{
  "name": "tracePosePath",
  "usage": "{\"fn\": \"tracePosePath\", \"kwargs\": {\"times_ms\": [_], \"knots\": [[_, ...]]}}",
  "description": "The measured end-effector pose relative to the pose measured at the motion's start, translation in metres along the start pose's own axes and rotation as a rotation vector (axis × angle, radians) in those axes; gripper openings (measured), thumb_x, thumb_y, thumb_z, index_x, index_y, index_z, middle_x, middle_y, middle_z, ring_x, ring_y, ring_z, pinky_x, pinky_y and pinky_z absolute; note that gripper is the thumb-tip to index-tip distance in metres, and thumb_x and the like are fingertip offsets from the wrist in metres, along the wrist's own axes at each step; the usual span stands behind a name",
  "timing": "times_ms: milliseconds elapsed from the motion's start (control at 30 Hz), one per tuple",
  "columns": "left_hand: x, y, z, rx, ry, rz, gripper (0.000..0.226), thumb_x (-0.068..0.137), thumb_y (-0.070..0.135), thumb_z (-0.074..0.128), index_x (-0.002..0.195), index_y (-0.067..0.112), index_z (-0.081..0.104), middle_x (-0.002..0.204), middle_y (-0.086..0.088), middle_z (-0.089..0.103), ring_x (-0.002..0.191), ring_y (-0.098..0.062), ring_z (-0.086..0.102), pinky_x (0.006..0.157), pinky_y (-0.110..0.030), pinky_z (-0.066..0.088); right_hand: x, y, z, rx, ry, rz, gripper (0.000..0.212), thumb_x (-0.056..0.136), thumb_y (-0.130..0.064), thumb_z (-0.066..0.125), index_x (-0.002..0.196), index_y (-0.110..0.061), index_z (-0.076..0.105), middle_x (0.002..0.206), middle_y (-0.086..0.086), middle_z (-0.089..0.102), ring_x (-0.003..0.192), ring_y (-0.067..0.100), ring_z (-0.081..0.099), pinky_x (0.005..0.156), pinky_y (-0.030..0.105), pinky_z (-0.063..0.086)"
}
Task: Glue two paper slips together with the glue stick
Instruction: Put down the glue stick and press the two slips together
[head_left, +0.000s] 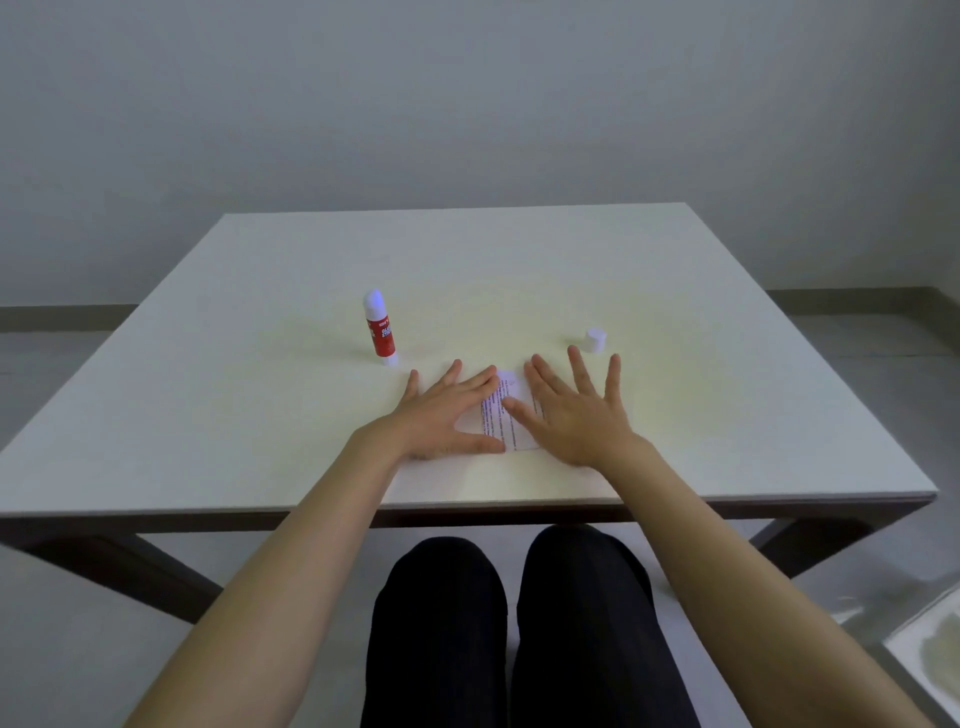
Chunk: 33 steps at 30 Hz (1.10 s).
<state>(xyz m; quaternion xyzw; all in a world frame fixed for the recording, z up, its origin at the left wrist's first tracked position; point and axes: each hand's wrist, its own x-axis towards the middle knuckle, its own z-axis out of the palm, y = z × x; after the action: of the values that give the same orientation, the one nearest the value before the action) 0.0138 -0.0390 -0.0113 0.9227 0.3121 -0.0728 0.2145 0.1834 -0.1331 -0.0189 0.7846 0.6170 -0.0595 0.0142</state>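
Note:
White paper slips (508, 415) with printed lines of text lie flat on the white table (675, 312), near its front edge. My left hand (441, 410) rests flat on their left part, fingers spread. My right hand (576, 410) lies flat on their right part, fingers spread too. Both palms hide most of the paper, so I cannot tell how the slips overlap. The red and white glue stick (380, 330) stands upright and uncapped behind my left hand. Its white cap (595, 340) stands apart, behind my right hand.
The table's front edge (467, 506) runs just above my knees in dark trousers (514, 623). A grey wall lies behind the table. A pale flat object (930, 654) shows on the floor at the lower right.

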Motion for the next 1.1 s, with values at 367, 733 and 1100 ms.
{"fn": "tracePosePath", "kwargs": {"times_ms": [367, 733, 1100], "knots": [[0.0, -0.002, 0.002, -0.011, -0.004, 0.005, 0.09, 0.082, 0.066, 0.047, 0.15, 0.032, -0.002, 0.157, 0.022, -0.01, 0.145, -0.012, -0.02, 0.113, -0.054, -0.018, -0.019, -0.001, 0.006, 0.017, 0.011, 0.01, 0.079, 0.084, -0.07, -0.001, 0.15, -0.027, -0.008, 0.16, -0.013, -0.011, 0.145, 0.024, -0.022, 0.11, 0.06, -0.02], [0.001, -0.003, 0.003, -0.011, 0.016, 0.014, 0.091, 0.082, 0.066, 0.047, 0.15, 0.032, -0.002, 0.158, 0.021, -0.009, 0.145, -0.012, -0.019, 0.112, -0.053, -0.018, -0.04, -0.011, 0.014, 0.02, 0.054, 0.009, 0.086, 0.078, -0.074, -0.008, 0.15, -0.026, -0.008, 0.16, -0.012, -0.012, 0.144, 0.024, -0.024, 0.108, 0.058, -0.022], [0.001, -0.003, 0.004, -0.035, 0.022, 0.015, 0.092, 0.081, 0.066, 0.049, 0.15, 0.032, 0.0, 0.158, 0.021, -0.007, 0.145, -0.012, -0.019, 0.112, -0.054, -0.018, -0.039, -0.008, 0.018, 0.055, 0.006, -0.124, 0.095, 0.068, -0.08, -0.012, 0.148, -0.029, -0.014, 0.158, -0.015, -0.018, 0.14, 0.019, -0.033, 0.109, 0.052, -0.022]]}}
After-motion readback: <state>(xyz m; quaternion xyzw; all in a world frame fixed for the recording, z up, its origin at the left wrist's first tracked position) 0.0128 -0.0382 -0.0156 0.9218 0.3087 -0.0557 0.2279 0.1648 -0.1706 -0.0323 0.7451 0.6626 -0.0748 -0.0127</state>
